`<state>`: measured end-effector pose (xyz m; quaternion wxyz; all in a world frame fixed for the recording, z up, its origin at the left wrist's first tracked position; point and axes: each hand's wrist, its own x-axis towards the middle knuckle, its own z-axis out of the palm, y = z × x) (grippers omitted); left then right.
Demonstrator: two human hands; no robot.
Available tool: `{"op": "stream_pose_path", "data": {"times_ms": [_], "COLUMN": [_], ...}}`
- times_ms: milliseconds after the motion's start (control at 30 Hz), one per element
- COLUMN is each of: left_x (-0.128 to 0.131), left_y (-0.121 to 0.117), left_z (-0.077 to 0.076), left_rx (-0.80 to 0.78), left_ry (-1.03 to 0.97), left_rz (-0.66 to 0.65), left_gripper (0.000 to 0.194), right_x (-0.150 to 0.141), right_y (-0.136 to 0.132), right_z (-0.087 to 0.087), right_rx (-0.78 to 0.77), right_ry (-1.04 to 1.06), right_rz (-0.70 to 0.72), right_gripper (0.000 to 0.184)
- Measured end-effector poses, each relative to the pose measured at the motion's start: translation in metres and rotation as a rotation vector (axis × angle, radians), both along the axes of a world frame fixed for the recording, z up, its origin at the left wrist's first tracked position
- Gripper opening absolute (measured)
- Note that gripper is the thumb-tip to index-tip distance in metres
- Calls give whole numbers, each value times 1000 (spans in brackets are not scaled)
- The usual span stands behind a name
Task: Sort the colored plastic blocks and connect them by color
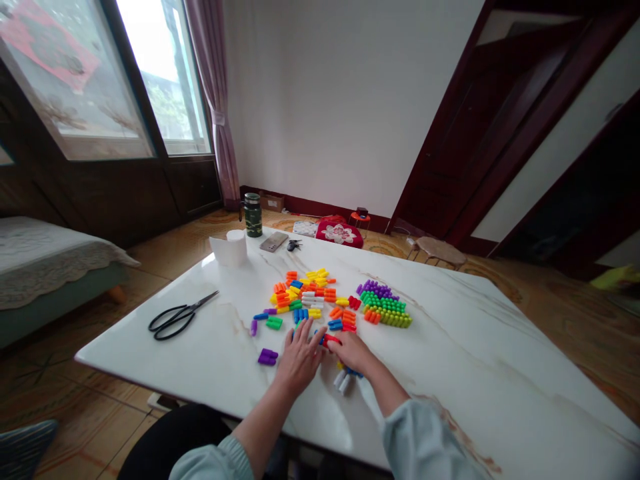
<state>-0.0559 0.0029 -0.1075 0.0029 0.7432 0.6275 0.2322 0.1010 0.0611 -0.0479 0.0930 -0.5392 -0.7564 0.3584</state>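
Note:
My left hand lies low over the table with its fingers stretched and apart, by the near edge of a pile of small finger-shaped plastic pieces. Beside it, my right hand is closed, its fingertips on a red plastic piece. A bit of blue shows between the two hands; which hand touches it I cannot tell. White pieces lie below my right hand, with blue and yellow ones partly hidden. Purple pieces sit left of my left hand. Sorted rows of purple, green and olive pieces stand at the right.
Black-handled scissors lie at the left of the white marble-look table. Along its far side are a paper roll, a dark green flask, a phone and keys. A stool stands beyond.

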Motion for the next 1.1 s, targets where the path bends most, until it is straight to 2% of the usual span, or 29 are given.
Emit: {"op": "stream_pose_path", "data": {"times_ms": [167, 300, 433, 533, 633, 733, 800, 967, 1100], "left_x": [-2, -1, 2, 3, 2, 2, 2, 1, 1], "left_y": [1, 0, 0, 0, 0, -1, -1, -1, -1], "left_z": [-2, -1, -1, -2, -1, -1, 0, -2, -3], "left_rx": [-49, -30, 17, 32, 30, 23, 18, 16, 12], "left_ry": [18, -1, -12, -8, -6, -6, -10, -12, -8], "left_rz": [-10, 6, 44, 44, 38, 32, 32, 30, 29], "left_gripper": [41, 34, 32, 36, 39, 39, 39, 40, 40], "right_x": [-5, 1, 5, 2, 1, 8, 15, 21, 20], "right_y": [-16, -24, -16, -1, 19, 41, 52, 58, 53], "right_z": [-10, -12, -12, -3, 8, 10, 5, -18, -27], "right_rx": [-249, -312, -213, -95, 129, 342, 365, 337, 337], "right_ry": [137, 213, 250, 339, 453, 283, 163, 24, -34], "right_rz": [-61, -109, -169, -188, -237, -302, -305, -241, -262], "right_gripper": [34, 33, 37, 34, 39, 28, 23, 47, 55]}}
